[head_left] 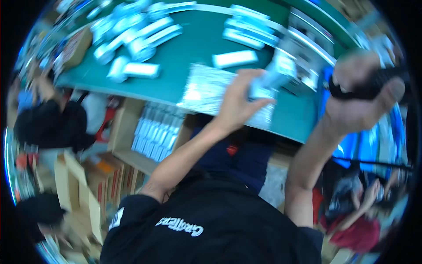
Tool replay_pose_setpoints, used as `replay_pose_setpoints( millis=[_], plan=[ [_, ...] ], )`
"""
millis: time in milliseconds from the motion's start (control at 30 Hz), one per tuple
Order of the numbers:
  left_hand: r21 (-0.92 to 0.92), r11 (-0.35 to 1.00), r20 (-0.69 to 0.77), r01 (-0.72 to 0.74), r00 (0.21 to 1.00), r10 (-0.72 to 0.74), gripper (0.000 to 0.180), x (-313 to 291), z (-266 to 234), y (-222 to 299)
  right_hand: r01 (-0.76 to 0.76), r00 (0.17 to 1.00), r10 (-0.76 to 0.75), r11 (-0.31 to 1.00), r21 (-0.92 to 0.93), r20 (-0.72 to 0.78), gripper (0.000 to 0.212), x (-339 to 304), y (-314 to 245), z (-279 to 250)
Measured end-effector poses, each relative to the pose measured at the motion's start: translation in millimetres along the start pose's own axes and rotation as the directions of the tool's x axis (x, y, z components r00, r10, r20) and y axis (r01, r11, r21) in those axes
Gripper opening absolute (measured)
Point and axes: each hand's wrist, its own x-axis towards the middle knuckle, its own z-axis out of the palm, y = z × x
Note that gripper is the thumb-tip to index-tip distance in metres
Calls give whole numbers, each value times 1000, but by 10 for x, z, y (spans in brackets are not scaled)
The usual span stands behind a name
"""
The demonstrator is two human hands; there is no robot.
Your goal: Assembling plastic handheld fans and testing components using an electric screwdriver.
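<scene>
My left hand (237, 103) is closed around a small upright light-blue and white box (279, 68) above the bench. Beneath it lies a sheet of clear bubble wrap (200, 86). Raised at the right, my right hand (351, 112) is closed on a black object (384, 81), whose kind is lost in the blur. A single white box (235, 58) rests just beyond the bubble wrap. Farther back, several similar boxes (248, 28) lie stacked.
A loose pile of pale-blue boxes (140, 37) covers the green bench (176, 70) at the far left. Below its edge, an open carton (125, 127) holds rows of small boxes. A grey machine (307, 48) stands at the back right. Other people work on both sides.
</scene>
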Motion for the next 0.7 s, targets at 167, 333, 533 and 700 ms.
replay_pose_setpoints(
  millis=[167, 333, 533, 700],
  plan=[
    [-73, 990, 66, 118, 991, -114, 61, 13, -6, 38, 344, 921, -378, 902, -260, -96, 17, 190, 289, -597],
    [-147, 977, 80, 154, 986, -144, 59, 37, 66, 54, 138, 944, -255, 882, -450, -209, 37, 411, 85, -173],
    [-115, 979, 81, 167, 984, -158, 62, 19, 68, 24, 107, 969, -181, 919, -380, -166, 29, 319, 233, -242],
    [-95, 982, 80, 164, 984, -156, 61, 18, 50, 35, 90, 968, -161, 939, -332, -194, 31, 299, 262, -236]
  ],
)
